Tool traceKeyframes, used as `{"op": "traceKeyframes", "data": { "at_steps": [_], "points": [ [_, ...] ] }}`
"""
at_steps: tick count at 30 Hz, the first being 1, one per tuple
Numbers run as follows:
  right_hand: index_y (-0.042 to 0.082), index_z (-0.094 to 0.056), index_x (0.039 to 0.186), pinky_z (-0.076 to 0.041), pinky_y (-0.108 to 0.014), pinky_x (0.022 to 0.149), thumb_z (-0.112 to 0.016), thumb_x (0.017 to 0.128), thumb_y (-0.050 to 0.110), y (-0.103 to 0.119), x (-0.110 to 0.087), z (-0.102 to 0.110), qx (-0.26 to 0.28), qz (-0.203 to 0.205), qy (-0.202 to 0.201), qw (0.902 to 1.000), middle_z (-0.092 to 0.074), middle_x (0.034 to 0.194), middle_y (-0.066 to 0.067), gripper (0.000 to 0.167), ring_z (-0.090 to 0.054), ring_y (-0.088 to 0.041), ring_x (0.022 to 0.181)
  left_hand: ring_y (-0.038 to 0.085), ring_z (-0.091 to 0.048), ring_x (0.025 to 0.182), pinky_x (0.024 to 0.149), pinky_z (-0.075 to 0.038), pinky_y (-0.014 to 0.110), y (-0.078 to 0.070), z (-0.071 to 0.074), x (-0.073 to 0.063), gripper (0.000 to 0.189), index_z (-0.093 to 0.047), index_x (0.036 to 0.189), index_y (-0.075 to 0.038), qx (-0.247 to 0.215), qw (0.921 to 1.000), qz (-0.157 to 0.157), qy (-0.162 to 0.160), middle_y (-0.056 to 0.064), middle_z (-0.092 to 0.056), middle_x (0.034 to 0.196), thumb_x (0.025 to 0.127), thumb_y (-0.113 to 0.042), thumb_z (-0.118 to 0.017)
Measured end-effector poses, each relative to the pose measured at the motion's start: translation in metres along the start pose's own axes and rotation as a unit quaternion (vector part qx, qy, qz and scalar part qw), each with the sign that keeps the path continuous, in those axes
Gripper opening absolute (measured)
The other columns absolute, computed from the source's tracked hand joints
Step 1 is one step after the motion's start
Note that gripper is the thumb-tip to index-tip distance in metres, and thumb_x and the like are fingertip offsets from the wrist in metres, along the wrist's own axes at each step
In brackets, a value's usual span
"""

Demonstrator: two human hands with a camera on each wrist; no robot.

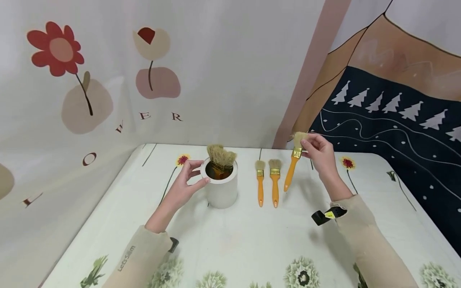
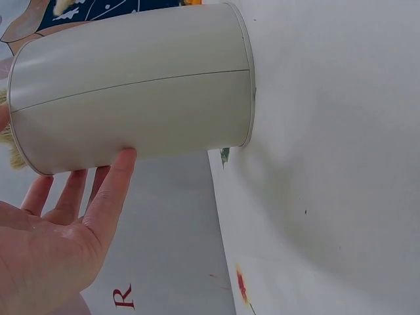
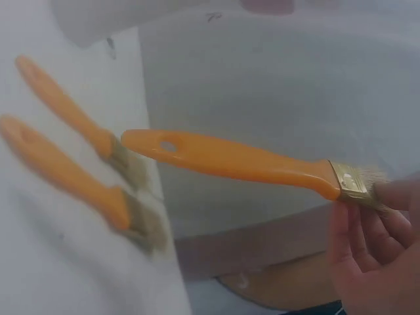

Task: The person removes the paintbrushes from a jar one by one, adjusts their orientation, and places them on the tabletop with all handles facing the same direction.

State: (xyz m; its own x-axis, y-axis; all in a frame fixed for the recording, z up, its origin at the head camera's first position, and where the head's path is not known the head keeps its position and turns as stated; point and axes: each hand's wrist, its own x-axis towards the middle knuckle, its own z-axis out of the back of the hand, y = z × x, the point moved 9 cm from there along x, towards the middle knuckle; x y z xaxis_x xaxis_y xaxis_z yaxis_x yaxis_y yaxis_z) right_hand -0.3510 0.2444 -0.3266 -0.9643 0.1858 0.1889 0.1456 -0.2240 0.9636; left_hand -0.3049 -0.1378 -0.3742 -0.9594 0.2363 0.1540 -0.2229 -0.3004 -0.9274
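A white cylindrical canister (image 1: 221,194) stands upright on the table, with several paintbrushes (image 1: 220,155) inside, bristles up. My left hand (image 1: 185,185) holds it near the top, thumb at the near rim and fingers along the left side; the left wrist view shows the fingertips (image 2: 128,156) against its wall. Raised to the right, my right hand (image 1: 320,154) pinches another paintbrush (image 1: 292,168) by its bristle end, the orange handle (image 3: 230,157) slanting downward. Between canister and right hand lie a narrower paintbrush (image 1: 260,184) and a wider paintbrush (image 1: 275,184), side by side, bristles away from me.
The table (image 1: 245,244) wears a white cloth printed with flowers. Behind it hangs a pale curtain (image 1: 230,72) with printed flowers and letters, and a dark tree-patterned section (image 1: 389,120) at the right. Black straps (image 1: 327,215) sit at my wrists.
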Motion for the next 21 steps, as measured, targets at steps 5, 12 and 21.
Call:
{"op": "traceKeyframes", "data": {
  "at_steps": [5,12,21],
  "points": [
    [0.021,-0.061,0.106,-0.057,-0.011,0.073,-0.059,0.101,0.021,-0.025,0.008,-0.001,-0.014,-0.033,0.006,0.9993,-0.062,0.088,0.023,0.005,-0.062,0.005,0.082,0.041,-0.045,0.138,0.110,-0.042,0.059,-0.002,0.001,0.000,0.054,-0.038,0.140,0.000,0.002,1.0000,-0.001,-0.003,0.019,-0.043,0.151,0.095,-0.009,-0.066],
    [-0.002,-0.053,0.132,-0.055,-0.010,0.071,-0.057,0.102,0.022,-0.058,0.013,-0.006,-0.042,-0.078,0.025,0.9958,-0.059,0.084,0.024,0.038,-0.060,0.007,0.080,0.041,-0.045,0.137,0.112,-0.039,0.061,-0.002,0.002,0.000,0.053,-0.039,0.139,-0.001,-0.001,1.0000,-0.001,-0.004,0.019,-0.043,0.150,0.095,-0.009,-0.066],
    [-0.005,-0.051,0.134,-0.055,-0.010,0.071,-0.057,0.102,0.018,-0.089,0.012,-0.009,-0.044,-0.115,0.027,0.9920,-0.058,0.078,0.027,0.040,-0.057,0.008,0.077,0.042,-0.045,0.137,0.112,-0.039,0.061,-0.003,0.000,0.000,0.054,-0.038,0.140,0.000,-0.001,1.0000,-0.001,-0.003,0.020,-0.043,0.150,0.095,-0.008,-0.066]
  ]
}}
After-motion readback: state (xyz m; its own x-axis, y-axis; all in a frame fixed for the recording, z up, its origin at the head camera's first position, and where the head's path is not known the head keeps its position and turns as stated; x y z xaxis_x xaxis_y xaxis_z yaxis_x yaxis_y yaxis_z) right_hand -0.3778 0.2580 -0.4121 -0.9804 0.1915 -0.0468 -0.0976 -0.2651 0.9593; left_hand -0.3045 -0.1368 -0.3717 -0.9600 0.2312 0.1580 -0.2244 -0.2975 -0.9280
